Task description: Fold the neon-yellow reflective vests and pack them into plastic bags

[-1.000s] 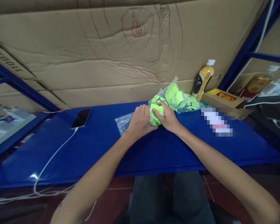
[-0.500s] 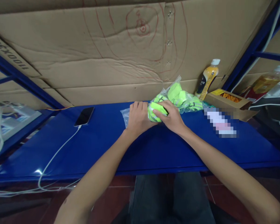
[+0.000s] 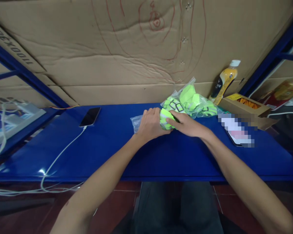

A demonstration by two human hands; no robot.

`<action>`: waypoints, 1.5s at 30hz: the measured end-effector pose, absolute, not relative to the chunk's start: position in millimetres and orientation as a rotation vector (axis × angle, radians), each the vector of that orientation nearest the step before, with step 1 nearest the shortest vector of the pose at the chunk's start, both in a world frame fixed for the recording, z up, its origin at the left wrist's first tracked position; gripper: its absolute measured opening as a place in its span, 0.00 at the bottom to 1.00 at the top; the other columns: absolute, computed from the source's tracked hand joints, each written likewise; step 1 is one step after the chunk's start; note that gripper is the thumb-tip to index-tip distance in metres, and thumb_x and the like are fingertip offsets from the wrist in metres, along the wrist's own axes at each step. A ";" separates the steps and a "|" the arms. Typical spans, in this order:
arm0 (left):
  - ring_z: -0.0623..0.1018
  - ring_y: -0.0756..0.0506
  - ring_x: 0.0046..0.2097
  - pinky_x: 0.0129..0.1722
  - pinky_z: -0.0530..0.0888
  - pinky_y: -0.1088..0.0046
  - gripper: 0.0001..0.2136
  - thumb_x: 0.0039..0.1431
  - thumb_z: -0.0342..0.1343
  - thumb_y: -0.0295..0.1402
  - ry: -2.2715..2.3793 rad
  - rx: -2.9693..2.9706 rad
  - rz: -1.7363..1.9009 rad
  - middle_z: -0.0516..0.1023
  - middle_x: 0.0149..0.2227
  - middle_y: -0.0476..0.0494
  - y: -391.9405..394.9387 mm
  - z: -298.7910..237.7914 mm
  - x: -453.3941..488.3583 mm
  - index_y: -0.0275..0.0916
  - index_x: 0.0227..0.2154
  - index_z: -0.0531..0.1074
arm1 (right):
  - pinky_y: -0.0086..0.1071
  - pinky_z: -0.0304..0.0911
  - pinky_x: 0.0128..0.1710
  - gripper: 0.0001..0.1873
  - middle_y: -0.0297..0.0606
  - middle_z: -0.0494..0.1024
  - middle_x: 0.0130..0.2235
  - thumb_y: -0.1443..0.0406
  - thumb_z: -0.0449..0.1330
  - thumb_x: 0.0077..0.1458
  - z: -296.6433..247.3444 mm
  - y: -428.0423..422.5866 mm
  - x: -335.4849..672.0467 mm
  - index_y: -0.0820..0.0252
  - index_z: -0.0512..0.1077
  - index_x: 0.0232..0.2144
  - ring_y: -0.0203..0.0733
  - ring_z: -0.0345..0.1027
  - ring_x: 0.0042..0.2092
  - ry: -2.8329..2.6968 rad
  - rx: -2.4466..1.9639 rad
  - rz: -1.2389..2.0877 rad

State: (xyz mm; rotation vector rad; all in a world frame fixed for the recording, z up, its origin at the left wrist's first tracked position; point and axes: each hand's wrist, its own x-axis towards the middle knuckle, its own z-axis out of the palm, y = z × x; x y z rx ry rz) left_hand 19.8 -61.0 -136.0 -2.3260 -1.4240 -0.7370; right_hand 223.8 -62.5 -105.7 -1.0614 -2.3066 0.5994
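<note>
Between my two hands is a rolled bundle of fluorescent yellow-green fabric with silvery strips, seemingly a reflective vest (image 3: 165, 118). My left hand (image 3: 150, 123) wraps round its left side, fingers closed and pressed down. My right hand (image 3: 188, 124) grips the right side, thumb in front and the other fingers partly hidden behind. A clear plastic bag (image 3: 136, 123) sticks out from under my left hand; how far it reaches beneath is hidden. Just behind my hands, more yellow-green reflective bundles (image 3: 189, 99) lie in clear plastic bags.
A black phone (image 3: 90, 117) on a white cable lies left on the blue shelf (image 3: 107, 143). To the right are a blurred-out phone (image 3: 235, 131), an open carton (image 3: 246, 105) and an upright yellow drink bottle (image 3: 225, 81). Power strips (image 3: 19, 122) stand at far left. Cardboard (image 3: 100, 74) closes the back.
The view has shifted slightly. My right hand has turned flatter and lower against the bundle's right side, while my left hand keeps its grip. The bundle stays between both hands.
</note>
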 end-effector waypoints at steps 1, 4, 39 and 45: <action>0.78 0.31 0.44 0.43 0.68 0.56 0.30 0.46 0.71 0.54 -1.423 -2.335 -0.731 0.79 0.40 0.35 -61.2 -135.6 19.8 0.37 0.43 0.69 | 0.32 0.56 0.37 0.22 0.36 0.74 0.34 0.48 0.54 0.73 -101.9 -59.5 229.2 0.60 0.71 0.39 0.39 0.66 0.36 -2.338 -0.998 0.665; 0.77 0.31 0.44 0.45 0.69 0.54 0.29 0.46 0.71 0.51 -1.408 -2.350 -0.708 0.78 0.40 0.34 -62.5 -135.1 20.7 0.36 0.43 0.70 | 0.31 0.48 0.32 0.22 0.29 0.65 0.27 0.50 0.61 0.68 -98.6 -55.5 233.5 0.60 0.68 0.29 0.34 0.55 0.30 -2.316 -0.977 0.689; 0.75 0.31 0.41 0.42 0.67 0.55 0.16 0.61 0.61 0.45 -1.273 -2.200 -0.777 0.77 0.39 0.32 -70.7 -122.6 33.4 0.37 0.42 0.70 | 0.27 0.56 0.31 0.07 0.31 0.70 0.24 0.72 0.58 0.43 -109.7 -61.8 199.5 0.65 0.77 0.23 0.34 0.64 0.29 -1.927 -0.942 0.701; 0.78 0.29 0.48 0.48 0.72 0.52 0.21 0.60 0.63 0.37 -1.297 -2.389 -0.736 0.79 0.45 0.28 -80.7 -120.6 40.3 0.31 0.52 0.72 | 0.27 0.47 0.27 0.05 0.28 0.58 0.20 0.73 0.54 0.37 -123.6 -63.1 184.2 0.63 0.68 0.15 0.31 0.57 0.26 -1.803 -1.014 0.714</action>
